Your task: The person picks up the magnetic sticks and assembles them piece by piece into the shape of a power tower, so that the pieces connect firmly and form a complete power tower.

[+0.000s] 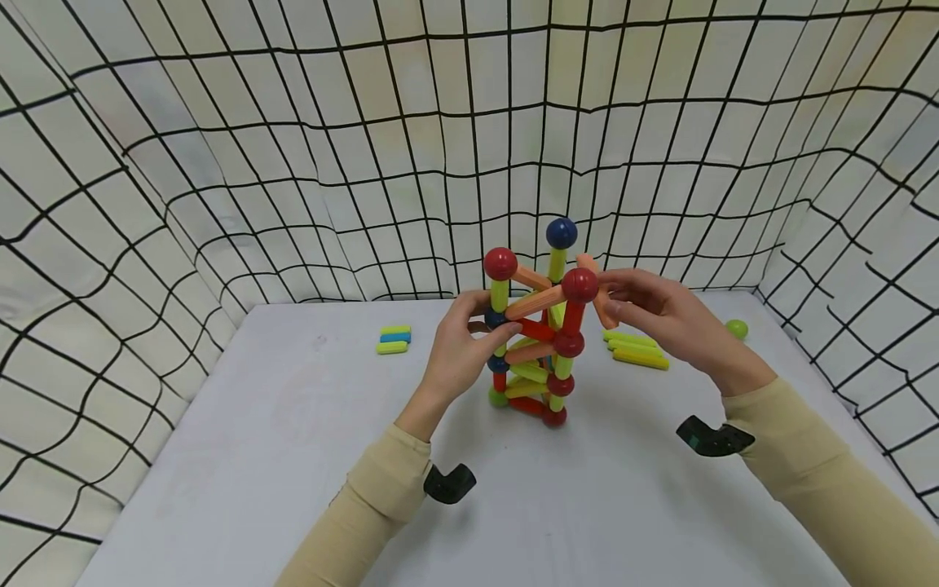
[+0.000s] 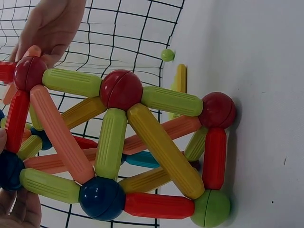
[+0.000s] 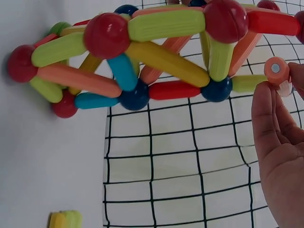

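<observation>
A tall tower of magnetic rods and balls (image 1: 537,329) stands on the white table, with a blue ball (image 1: 561,233) on its far upper corner. My left hand (image 1: 458,350) grips its near-left side by a blue ball, thumb in front and fingers around behind. Beside the upper right red ball (image 1: 580,285), my right hand (image 1: 656,306) pinches a salmon-orange magnetic rod (image 1: 606,311). In the right wrist view, the round magnet end of that rod (image 3: 276,68) faces the camera. Part of the rod is hidden by the fingers.
Several yellow-green and yellow rods (image 1: 637,350) lie right of the tower. A green ball (image 1: 737,329) rests farther right. Short yellow-green and blue rods (image 1: 394,337) lie on the left. Black netting (image 1: 440,171) over white walls bounds the table's back and sides.
</observation>
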The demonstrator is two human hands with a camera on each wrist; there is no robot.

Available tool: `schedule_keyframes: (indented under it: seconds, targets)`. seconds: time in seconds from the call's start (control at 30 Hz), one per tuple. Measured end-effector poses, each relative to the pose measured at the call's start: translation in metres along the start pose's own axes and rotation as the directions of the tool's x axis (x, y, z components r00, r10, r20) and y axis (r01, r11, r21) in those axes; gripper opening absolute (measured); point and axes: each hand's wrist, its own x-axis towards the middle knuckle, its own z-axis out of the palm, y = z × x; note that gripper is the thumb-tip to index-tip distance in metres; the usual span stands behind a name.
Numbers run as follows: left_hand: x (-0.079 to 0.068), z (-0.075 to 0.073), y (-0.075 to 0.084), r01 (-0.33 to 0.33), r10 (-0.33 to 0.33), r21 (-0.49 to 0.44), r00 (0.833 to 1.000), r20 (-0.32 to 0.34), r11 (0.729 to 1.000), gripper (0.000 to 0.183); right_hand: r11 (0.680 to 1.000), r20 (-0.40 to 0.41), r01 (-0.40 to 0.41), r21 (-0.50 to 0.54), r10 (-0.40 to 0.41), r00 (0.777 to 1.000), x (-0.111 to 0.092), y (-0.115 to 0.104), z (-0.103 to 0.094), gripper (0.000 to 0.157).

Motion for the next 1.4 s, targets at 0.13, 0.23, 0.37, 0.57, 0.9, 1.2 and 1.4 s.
schedule_keyframes:
  seconds: [0.13, 0.23, 0.37, 0.57, 0.9, 1.2, 1.4]
  targets:
    - [0.000, 0.000, 0.000, 0.014, -0.014, 0.002, 1.000, 0.002, 1.000, 0.041, 1.000, 0.021, 0.019, 0.020, -0.019, 1.000, 0.008, -0.008, 0.003, 0.037]
    - [0.000, -0.001, 0.000, 0.021, -0.021, 0.004, 1.000, 0.003, 1.000, 0.041, 0.999, 0.028, 0.033, 0.037, -0.034, 0.999, 0.013, -0.009, 0.006, 0.039]
    - [0.000, 0.000, 0.000, 0.018, -0.018, 0.002, 1.000, 0.000, 1.000, 0.042, 0.996, 0.048, 0.053, 0.076, -0.057, 0.997, 0.016, -0.006, 0.009, 0.039]
    - [0.000, 0.000, -0.002, 0.013, -0.013, 0.004, 1.000, -0.003, 1.000, 0.042, 0.989, 0.061, 0.101, 0.111, -0.108, 0.992, 0.020, -0.002, 0.015, 0.041]
    - [-0.001, -0.001, 0.000, 0.017, -0.017, 0.008, 1.000, 0.001, 1.000, 0.043, 0.990, 0.082, 0.087, 0.115, -0.097, 0.992, 0.021, -0.004, 0.019, 0.043]
    - [-0.005, -0.002, -0.008, -0.001, 0.000, 0.004, 1.000, 0.024, 1.000, 0.046, 0.978, 0.085, -0.013, 0.207, -0.004, 0.996, 0.011, 0.005, 0.023, 0.039]
    - [-0.002, -0.005, -0.012, -0.005, 0.004, 0.022, 1.000, 0.026, 1.000, 0.044, 0.966, 0.136, -0.071, 0.249, 0.038, 0.990, 0.003, 0.013, 0.032, 0.035]
